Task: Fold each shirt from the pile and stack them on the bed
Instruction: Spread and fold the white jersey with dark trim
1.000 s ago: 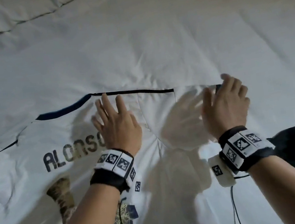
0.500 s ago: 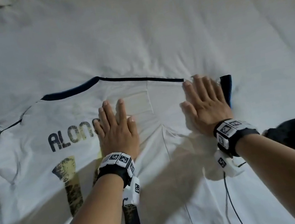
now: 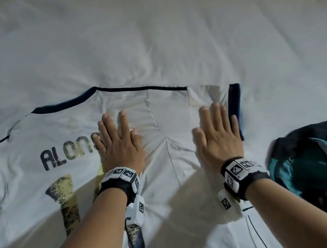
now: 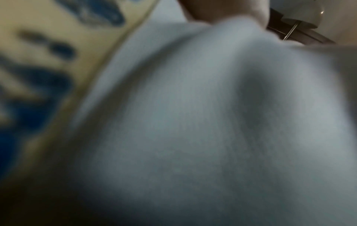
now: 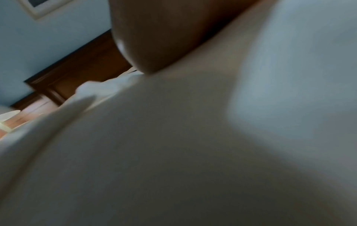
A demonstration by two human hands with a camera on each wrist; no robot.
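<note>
While both palms lie flat on it, the white football jersey (image 3: pixel 38 189) is spread back-side up across the near part of the bed (image 3: pixel 162 25), its navy-trimmed collar edge (image 3: pixel 130 89) pointing toward the far edge. The left hand (image 3: pixel 119 145) presses down with straight fingers held close together, covering the end of the dark printed name "ALON…" (image 3: pixel 67 152), beneath which a cracked gold number (image 3: pixel 64 198) shows. The right hand (image 3: pixel 218 136) lies just beside it toward the right edge of the bed, fingers likewise straight and together, flattening the folded-over sleeve (image 3: pixel 179 121), whose navy cuff (image 3: pixel 235 109) runs along the little-finger side of that hand. Neither hand pinches or curls round any cloth; both simply press on the fabric. Each wrist wears a black band carrying white marker tags, with a thin cable trailing from below. A crumpled dark navy and teal garment (image 3: pixel 324 172) sits at the right edge of the bed, close to the right forearm and apart from the jersey's cuff. Both wrist views are blurred and show little beyond pale fabric (image 4: pixel 193 122) close to the lens; the right wrist view also catches a dark wooden headboard (image 5: pixel 77 73) against a pale wall.
</note>
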